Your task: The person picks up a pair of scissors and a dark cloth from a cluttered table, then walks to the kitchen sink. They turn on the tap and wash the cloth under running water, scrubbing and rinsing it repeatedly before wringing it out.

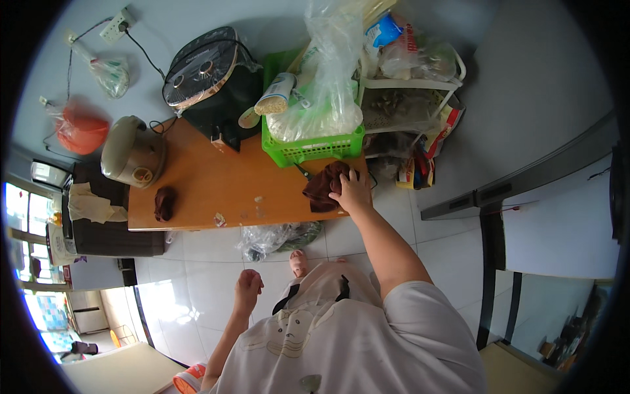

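Note:
My right hand (355,192) rests on a bunched brown cloth (322,191), its fingers gripping the fabric at the right end of an orange-brown wooden tabletop (211,182). A slim dark tool (303,171) pokes out beside the cloth; its other end is hidden. Just behind stands a green plastic basket (315,151) holding clear plastic bags (320,115). Away from the table, my left hand (248,289) hangs over the floor with its fingers curled in and nothing visible in it. Another brown cloth (165,203) lies crumpled near the table's left end. Small scraps (220,219) dot the front edge.
A black air fryer (211,93) and a rice cooker (133,152) stand along the wall. Right of the basket is a white rack (408,84) loaded with bags. Plastic bags (280,239) lie on the tiled floor under the front edge. A grey refrigerator (531,108) borders the right side.

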The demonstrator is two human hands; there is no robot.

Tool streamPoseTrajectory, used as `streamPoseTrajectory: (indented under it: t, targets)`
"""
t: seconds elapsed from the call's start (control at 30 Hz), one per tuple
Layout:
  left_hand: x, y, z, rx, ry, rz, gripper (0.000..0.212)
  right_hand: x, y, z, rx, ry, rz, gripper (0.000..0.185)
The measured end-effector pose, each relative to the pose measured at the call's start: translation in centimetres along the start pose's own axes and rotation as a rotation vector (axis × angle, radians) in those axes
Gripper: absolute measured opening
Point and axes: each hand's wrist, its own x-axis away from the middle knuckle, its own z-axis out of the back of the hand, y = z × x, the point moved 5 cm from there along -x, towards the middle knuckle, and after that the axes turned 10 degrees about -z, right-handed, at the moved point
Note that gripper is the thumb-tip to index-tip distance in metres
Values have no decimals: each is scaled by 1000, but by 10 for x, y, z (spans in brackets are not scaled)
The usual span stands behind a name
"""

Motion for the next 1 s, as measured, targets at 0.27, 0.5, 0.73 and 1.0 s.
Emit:
streamPoseTrajectory:
  t: [0.27,0.5,0.73,1.0]
  targets:
    - [16,14,7,407,87,162,9,43,60,11,-209,101,-70,35]
    - [32,22,36,1124,19,208,30,142,-10,111,-662,-26,122,27]
    - [126,-4,135,1380,150,116,10,231,-178,100,-900,-374,463,32]
    - [292,-123,276,1488,519,-47,21,355,-382,47,-1010,-784,610,33]
